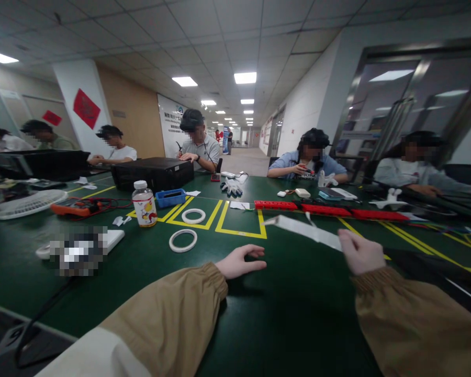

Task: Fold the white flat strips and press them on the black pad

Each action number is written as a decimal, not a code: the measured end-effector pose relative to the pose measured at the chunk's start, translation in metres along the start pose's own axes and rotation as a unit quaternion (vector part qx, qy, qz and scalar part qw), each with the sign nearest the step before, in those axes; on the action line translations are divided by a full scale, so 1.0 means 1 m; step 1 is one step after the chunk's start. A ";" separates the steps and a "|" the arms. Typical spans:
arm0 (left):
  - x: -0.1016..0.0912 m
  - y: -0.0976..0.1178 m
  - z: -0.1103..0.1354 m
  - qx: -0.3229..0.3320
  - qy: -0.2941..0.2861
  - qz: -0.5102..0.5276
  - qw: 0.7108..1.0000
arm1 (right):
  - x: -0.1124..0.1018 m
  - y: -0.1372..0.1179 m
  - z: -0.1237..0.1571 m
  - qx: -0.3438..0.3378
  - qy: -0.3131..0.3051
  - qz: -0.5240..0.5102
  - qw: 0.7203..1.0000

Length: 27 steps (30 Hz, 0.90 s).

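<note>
My right hand [361,251] is closed around one end of a long white strip [312,230], and I cannot tell whether it is paper or tape. The strip reaches leftward above the green table, its far end near a yellow taped outline [241,232]. My left hand [241,261] holds nothing; its thumb and fingers are apart, low over the table. Nearest to it is a white ring-shaped roll of tape [172,246], with a second tape roll [186,215] just behind.
Red power strips [322,210] run across the table beyond my right hand. A capped bottle [144,204], blue tray [170,198] and orange multimeter [74,207] stand to the left. White gloves [231,186] lie farther back. Several people wearing headgear sit around the table.
</note>
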<state>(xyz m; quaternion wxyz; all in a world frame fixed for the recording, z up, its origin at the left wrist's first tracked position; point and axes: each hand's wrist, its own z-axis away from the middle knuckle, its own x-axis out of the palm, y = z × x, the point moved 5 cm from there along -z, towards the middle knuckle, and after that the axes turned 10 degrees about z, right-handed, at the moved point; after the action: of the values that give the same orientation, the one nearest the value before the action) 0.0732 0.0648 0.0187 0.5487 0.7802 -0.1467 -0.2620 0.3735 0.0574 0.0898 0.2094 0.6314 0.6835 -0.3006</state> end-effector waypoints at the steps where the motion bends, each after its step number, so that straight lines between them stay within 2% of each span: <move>1: 0.000 0.000 0.000 0.003 0.004 0.011 1.000 | 0.002 -0.011 0.005 -0.027 -0.015 0.002 1.000; 6: -0.004 0.004 -0.001 0.025 0.036 -0.001 0.999 | 0.021 -0.045 0.020 -0.169 -0.107 -0.004 0.980; 9: -0.007 0.004 -0.002 0.036 0.068 0.031 0.997 | 0.027 -0.053 0.023 -0.234 -0.098 0.000 0.967; 12: -0.010 0.000 -0.003 0.043 0.100 0.079 0.991 | 0.023 -0.060 0.026 -0.251 -0.047 0.006 0.967; 15: -0.015 -0.007 -0.004 0.044 0.144 0.102 0.983 | 0.014 -0.075 0.033 -0.268 -0.017 -0.034 0.963; 18: -0.021 -0.010 -0.005 0.050 0.191 0.140 0.970 | 0.014 -0.099 0.048 -0.309 -0.052 -0.072 0.947; 20: -0.024 -0.011 -0.005 0.049 0.225 0.169 0.958 | 0.023 -0.115 0.060 -0.323 -0.097 -0.089 0.937; 22: -0.027 -0.012 -0.005 0.043 0.254 0.193 0.947 | 0.038 -0.125 0.069 -0.308 -0.153 -0.129 0.930; 23: -0.028 -0.012 -0.005 0.040 0.263 0.202 0.943 | 0.046 -0.126 0.072 -0.275 -0.181 -0.170 0.929; 25: -0.030 -0.012 -0.005 0.036 0.274 0.210 0.938 | 0.063 -0.118 0.070 -0.163 -0.214 -0.262 0.927; 27: -0.032 -0.013 -0.005 0.032 0.277 0.208 0.937 | 0.078 -0.100 0.065 -0.037 -0.211 -0.322 0.922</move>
<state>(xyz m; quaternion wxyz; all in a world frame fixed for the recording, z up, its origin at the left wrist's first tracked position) 0.0494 0.0897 0.0157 0.5843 0.7913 -0.1561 0.0898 0.2594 0.0688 0.0051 0.2636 0.2907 0.8008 -0.4525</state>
